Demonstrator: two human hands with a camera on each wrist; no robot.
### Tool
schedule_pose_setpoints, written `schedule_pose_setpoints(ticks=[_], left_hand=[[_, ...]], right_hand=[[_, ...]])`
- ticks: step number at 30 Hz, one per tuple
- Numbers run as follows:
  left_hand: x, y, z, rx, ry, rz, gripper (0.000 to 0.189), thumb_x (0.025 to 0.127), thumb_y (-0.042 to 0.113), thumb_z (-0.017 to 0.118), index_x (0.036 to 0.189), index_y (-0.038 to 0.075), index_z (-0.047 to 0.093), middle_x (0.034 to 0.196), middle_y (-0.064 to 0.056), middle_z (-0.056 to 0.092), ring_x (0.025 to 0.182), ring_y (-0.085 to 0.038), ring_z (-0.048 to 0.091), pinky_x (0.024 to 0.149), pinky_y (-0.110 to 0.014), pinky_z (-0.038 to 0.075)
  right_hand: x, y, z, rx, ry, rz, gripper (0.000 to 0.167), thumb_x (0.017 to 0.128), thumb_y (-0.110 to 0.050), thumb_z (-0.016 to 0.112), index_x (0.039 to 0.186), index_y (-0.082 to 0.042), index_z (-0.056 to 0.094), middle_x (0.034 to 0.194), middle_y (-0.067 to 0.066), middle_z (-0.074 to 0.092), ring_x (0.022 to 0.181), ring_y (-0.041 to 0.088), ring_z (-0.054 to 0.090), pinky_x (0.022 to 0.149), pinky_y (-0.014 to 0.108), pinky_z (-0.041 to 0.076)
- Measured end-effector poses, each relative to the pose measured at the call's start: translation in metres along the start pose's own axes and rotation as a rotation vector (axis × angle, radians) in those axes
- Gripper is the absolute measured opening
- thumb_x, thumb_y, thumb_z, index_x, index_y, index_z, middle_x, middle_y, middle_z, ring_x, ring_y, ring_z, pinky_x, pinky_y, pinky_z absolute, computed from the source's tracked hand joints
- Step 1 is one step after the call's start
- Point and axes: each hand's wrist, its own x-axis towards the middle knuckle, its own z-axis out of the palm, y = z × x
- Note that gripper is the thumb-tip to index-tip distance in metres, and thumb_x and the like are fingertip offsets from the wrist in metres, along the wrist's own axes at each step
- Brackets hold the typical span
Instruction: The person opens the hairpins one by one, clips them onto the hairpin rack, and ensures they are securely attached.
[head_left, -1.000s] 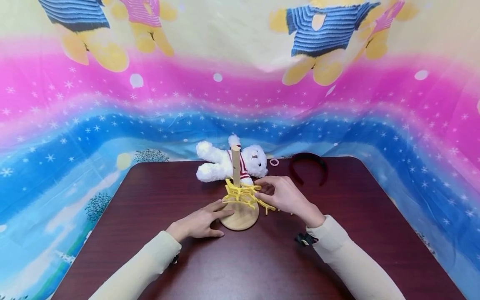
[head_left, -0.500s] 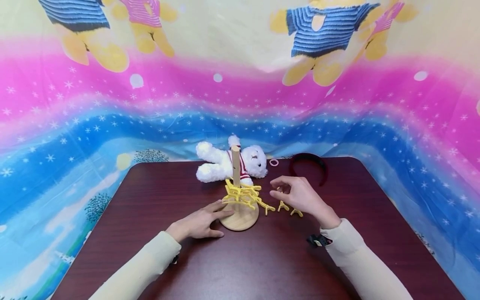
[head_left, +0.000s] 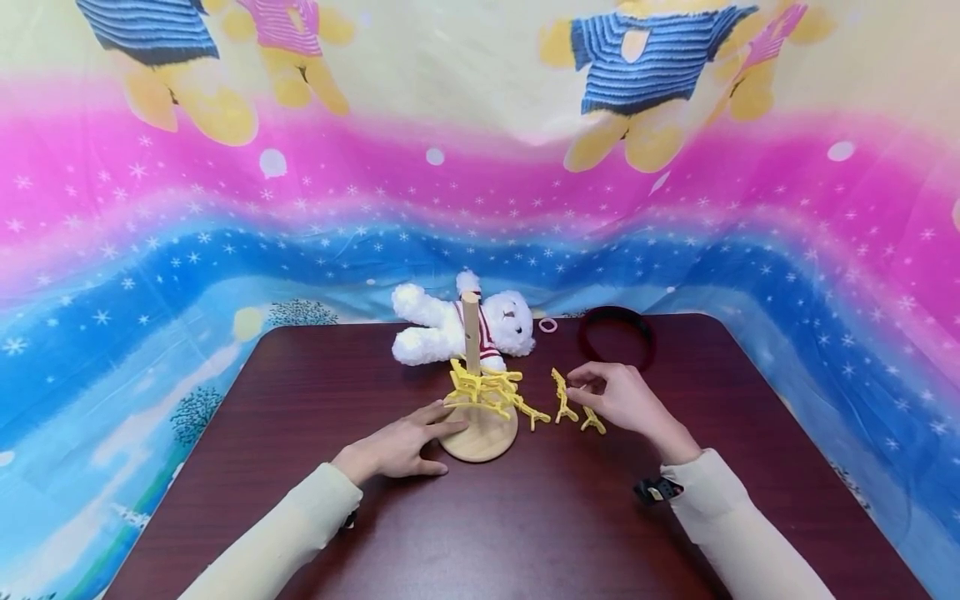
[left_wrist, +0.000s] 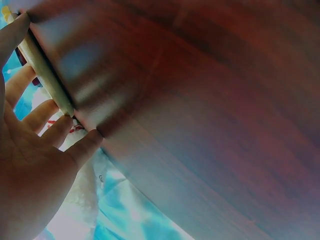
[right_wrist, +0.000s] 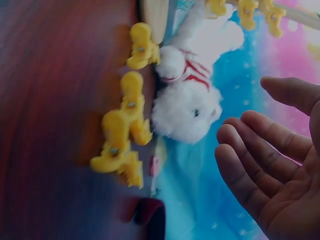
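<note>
Clips point(head_left: 562, 398), yellow, lie on the counter point(head_left: 480, 533) just beside the right hand point(head_left: 626, 400), its fingers relaxed and parted. More yellow clips point(head_left: 480, 387) cluster at the pole point(head_left: 472, 333) of a wooden stand. The left hand point(head_left: 393, 442), fingers spread, touches the round base point(head_left: 480, 442). Behind lie a white teddy bear point(head_left: 450, 332), a pink ring point(head_left: 548, 332) and a dark red headband point(head_left: 615, 312).

The head view is bright and evenly lit, with soft glare on the near tabletop point(head_left: 465, 537). The left wrist view is dim and hazy: the left hand point(left_wrist: 37, 165) is shaded, dark streaks beside it, the cloth point(left_wrist: 137, 207) behind glowing pale. The right wrist view is dim, its tabletop blurred, the teddy bear point(right_wrist: 175, 117) brightly lit.
</note>
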Motion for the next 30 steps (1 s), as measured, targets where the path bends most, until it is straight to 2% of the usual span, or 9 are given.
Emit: schedule_pose_setpoints(ticks=[6, 12, 17, 23, 30], left_hand=[[-0.001, 0.0, 0.0, 0.003, -0.003, -0.009, 0.075, 0.09, 0.045, 0.071, 0.155, 0.032, 0.037, 0.163, -0.015, 0.028, 0.153, -0.037, 0.023, 0.116, -0.05, 0.038], [-0.001, 0.0, 0.0, -0.003, 0.002, -0.006, 0.075, 0.089, 0.045, 0.072, 0.155, 0.031, 0.038, 0.163, -0.015, 0.029, 0.153, -0.037, 0.023, 0.116, -0.05, 0.038], [0.0, -0.001, 0.0, 0.008, 0.003, -0.004, 0.074, 0.09, 0.045, 0.071, 0.155, 0.031, 0.038, 0.163, -0.015, 0.029, 0.153, -0.036, 0.023, 0.117, -0.049, 0.037], [0.0, 0.0, -0.001, 0.006, -0.004, -0.012, 0.074, 0.09, 0.046, 0.071, 0.155, 0.03, 0.039, 0.164, -0.015, 0.028, 0.154, -0.034, 0.022, 0.117, -0.048, 0.037], [0.001, -0.001, 0.001, 0.005, -0.013, -0.017, 0.074, 0.091, 0.047, 0.07, 0.155, 0.032, 0.038, 0.164, -0.013, 0.027, 0.154, -0.034, 0.021, 0.117, -0.048, 0.037]], right_hand=[[-0.004, 0.02, 0.005, -0.011, -0.015, 0.024, 0.027, 0.088, -0.031, 0.076, 0.109, -0.012, 0.076, 0.093, -0.004, 0.075, 0.079, 0.008, 0.065, 0.068, 0.026, 0.053], [-0.005, 0.034, 0.009, -0.017, -0.022, 0.057, 0.024, 0.087, -0.031, 0.077, 0.102, -0.013, 0.077, 0.089, -0.002, 0.075, 0.078, 0.009, 0.068, 0.068, 0.027, 0.054], [-0.008, 0.041, 0.01, -0.028, -0.067, 0.124, 0.024, 0.086, -0.032, 0.077, 0.101, -0.013, 0.077, 0.089, -0.001, 0.075, 0.078, 0.01, 0.067, 0.068, 0.028, 0.053], [-0.01, 0.045, 0.013, -0.055, -0.117, 0.193, 0.022, 0.085, -0.035, 0.078, 0.095, -0.016, 0.076, 0.087, -0.002, 0.074, 0.07, 0.009, 0.062, 0.063, 0.029, 0.05], [-0.015, 0.046, 0.019, -0.101, -0.132, 0.242, 0.026, 0.082, -0.039, 0.08, 0.091, -0.015, 0.075, 0.07, -0.008, 0.069, 0.06, 0.008, 0.058, 0.062, 0.029, 0.047]])
